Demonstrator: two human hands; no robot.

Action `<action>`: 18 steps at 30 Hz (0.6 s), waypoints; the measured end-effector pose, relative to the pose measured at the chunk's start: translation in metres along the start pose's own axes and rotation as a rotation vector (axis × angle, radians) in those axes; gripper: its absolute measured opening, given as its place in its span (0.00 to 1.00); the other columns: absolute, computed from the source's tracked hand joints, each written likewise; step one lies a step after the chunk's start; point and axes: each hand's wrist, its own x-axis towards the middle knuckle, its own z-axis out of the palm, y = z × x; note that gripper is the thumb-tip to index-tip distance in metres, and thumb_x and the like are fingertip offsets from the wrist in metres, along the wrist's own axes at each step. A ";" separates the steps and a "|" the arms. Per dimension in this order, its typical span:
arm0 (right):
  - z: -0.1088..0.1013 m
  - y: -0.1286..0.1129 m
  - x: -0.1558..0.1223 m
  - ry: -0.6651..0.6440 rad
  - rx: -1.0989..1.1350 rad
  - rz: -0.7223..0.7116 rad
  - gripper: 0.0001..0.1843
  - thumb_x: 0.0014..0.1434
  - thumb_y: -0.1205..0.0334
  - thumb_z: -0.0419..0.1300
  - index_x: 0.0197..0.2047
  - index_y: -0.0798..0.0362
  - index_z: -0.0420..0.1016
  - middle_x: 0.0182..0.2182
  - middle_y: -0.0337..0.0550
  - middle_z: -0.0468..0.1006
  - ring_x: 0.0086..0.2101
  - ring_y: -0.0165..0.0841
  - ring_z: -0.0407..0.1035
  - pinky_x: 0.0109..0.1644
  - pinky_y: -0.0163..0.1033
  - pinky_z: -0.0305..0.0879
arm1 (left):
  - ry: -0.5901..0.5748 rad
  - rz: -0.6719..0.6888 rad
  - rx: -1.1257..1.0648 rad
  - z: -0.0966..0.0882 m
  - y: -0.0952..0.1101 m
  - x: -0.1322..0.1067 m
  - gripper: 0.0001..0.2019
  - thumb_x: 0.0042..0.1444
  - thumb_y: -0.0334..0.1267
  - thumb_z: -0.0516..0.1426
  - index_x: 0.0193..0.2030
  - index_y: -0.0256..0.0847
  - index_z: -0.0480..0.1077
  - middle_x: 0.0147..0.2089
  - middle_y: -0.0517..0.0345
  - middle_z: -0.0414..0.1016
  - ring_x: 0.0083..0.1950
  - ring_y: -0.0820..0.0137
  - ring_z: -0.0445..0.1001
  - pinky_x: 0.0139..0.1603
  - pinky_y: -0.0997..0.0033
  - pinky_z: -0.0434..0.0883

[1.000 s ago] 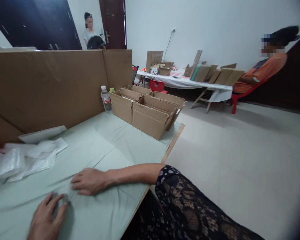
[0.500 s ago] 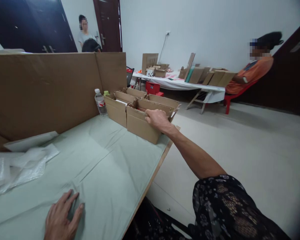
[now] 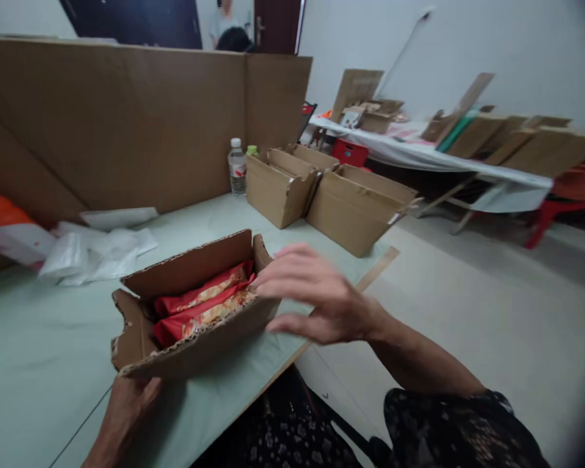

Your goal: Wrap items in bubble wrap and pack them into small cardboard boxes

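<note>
In front of me an open cardboard box (image 3: 190,354), tilted towards me, holds red food packets (image 3: 209,302) with a printed picture of the food. My left hand (image 3: 129,406) grips the box at its near left lower corner. The fingers are mostly hidden behind the cardboard, and part of the thumb shows. Beside the box's right end is my right hand (image 3: 316,296), blurred, its fingers stretched and the thumb apart. Nothing lies in its grasp. Whether its fingertips touch the box edge, I cannot tell.
More open cardboard boxes (image 3: 353,214) stand at the table's far right corner, beside a water bottle (image 3: 237,170). Clear plastic bags (image 3: 97,253) lie left, before a tall cardboard partition (image 3: 127,123). An orange-and-white bag (image 3: 10,224) sits at the left edge. Another table (image 3: 497,172) is beyond.
The box my right hand gripped among the far boxes has come to the near table, and my left hand has moved from the cloth onto it. My right hand has let go. The view has shifted left and down.
</note>
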 end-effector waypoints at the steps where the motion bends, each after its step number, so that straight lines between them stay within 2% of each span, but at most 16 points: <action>1: -0.001 0.008 -0.001 0.102 0.000 0.079 0.22 0.63 0.36 0.58 0.44 0.43 0.83 0.43 0.42 0.84 0.48 0.41 0.77 0.62 0.53 0.67 | 0.015 -0.026 -0.026 -0.004 0.001 -0.005 0.25 0.47 0.67 0.53 0.25 0.45 0.71 0.25 0.52 0.75 0.29 0.57 0.75 0.30 0.58 0.76; 3: 0.001 0.032 -0.007 0.314 0.035 0.242 0.21 0.64 0.39 0.59 0.43 0.46 0.83 0.42 0.45 0.84 0.47 0.43 0.77 0.60 0.54 0.69 | 0.062 -0.070 -0.066 -0.012 0.007 -0.017 0.24 0.49 0.65 0.55 0.32 0.45 0.74 0.30 0.52 0.77 0.33 0.57 0.77 0.32 0.60 0.77; 4: 0.006 0.047 -0.012 0.373 0.085 0.321 0.20 0.64 0.40 0.60 0.43 0.47 0.83 0.42 0.46 0.84 0.45 0.42 0.78 0.58 0.53 0.71 | 0.073 -0.089 -0.080 -0.016 0.012 -0.023 0.23 0.50 0.63 0.56 0.36 0.46 0.74 0.33 0.53 0.78 0.35 0.57 0.77 0.32 0.61 0.76; 5: 0.012 0.062 -0.017 0.383 0.159 0.398 0.20 0.63 0.42 0.62 0.43 0.49 0.83 0.41 0.47 0.85 0.44 0.41 0.78 0.56 0.51 0.73 | 0.071 -0.107 -0.089 -0.019 0.018 -0.030 0.22 0.51 0.62 0.57 0.40 0.46 0.75 0.36 0.53 0.79 0.36 0.58 0.77 0.31 0.63 0.76; 7: 0.034 0.088 -0.026 0.300 0.356 0.519 0.22 0.60 0.40 0.64 0.44 0.50 0.83 0.42 0.47 0.85 0.42 0.41 0.79 0.52 0.49 0.76 | 0.026 -0.119 -0.099 -0.020 0.033 -0.042 0.22 0.52 0.60 0.58 0.45 0.47 0.74 0.38 0.54 0.79 0.37 0.59 0.77 0.29 0.64 0.75; 10: 0.079 0.109 -0.034 0.196 0.597 0.567 0.27 0.58 0.37 0.64 0.48 0.50 0.83 0.46 0.48 0.84 0.48 0.44 0.78 0.57 0.50 0.75 | 0.008 -0.067 -0.104 -0.009 0.051 -0.048 0.24 0.52 0.59 0.58 0.49 0.46 0.74 0.42 0.50 0.79 0.41 0.56 0.78 0.37 0.59 0.78; 12: 0.105 0.112 -0.034 0.219 0.677 0.561 0.28 0.59 0.35 0.61 0.49 0.49 0.83 0.50 0.47 0.83 0.54 0.46 0.75 0.63 0.50 0.70 | 0.057 -0.031 -0.099 0.002 0.055 -0.044 0.24 0.52 0.58 0.57 0.48 0.44 0.74 0.43 0.47 0.79 0.45 0.53 0.78 0.46 0.54 0.78; 13: 0.114 0.112 -0.031 0.238 0.704 0.559 0.28 0.60 0.35 0.60 0.50 0.48 0.83 0.52 0.47 0.83 0.57 0.46 0.73 0.65 0.50 0.68 | 0.087 -0.032 -0.095 0.006 0.055 -0.039 0.22 0.53 0.57 0.57 0.46 0.43 0.75 0.43 0.46 0.79 0.45 0.53 0.78 0.48 0.53 0.77; 15: 0.126 0.113 -0.018 0.250 0.734 0.556 0.30 0.62 0.35 0.58 0.53 0.48 0.81 0.53 0.46 0.82 0.60 0.45 0.71 0.67 0.50 0.66 | 0.143 -0.061 -0.093 0.010 0.052 -0.024 0.18 0.53 0.55 0.55 0.39 0.43 0.74 0.37 0.48 0.78 0.40 0.55 0.77 0.43 0.55 0.77; 18: 0.134 0.121 0.015 0.231 0.730 0.514 0.31 0.63 0.35 0.55 0.55 0.48 0.80 0.53 0.46 0.82 0.61 0.43 0.69 0.69 0.49 0.64 | 0.198 -0.110 -0.112 0.006 0.048 0.010 0.15 0.51 0.52 0.54 0.33 0.43 0.72 0.29 0.53 0.74 0.28 0.63 0.71 0.30 0.62 0.73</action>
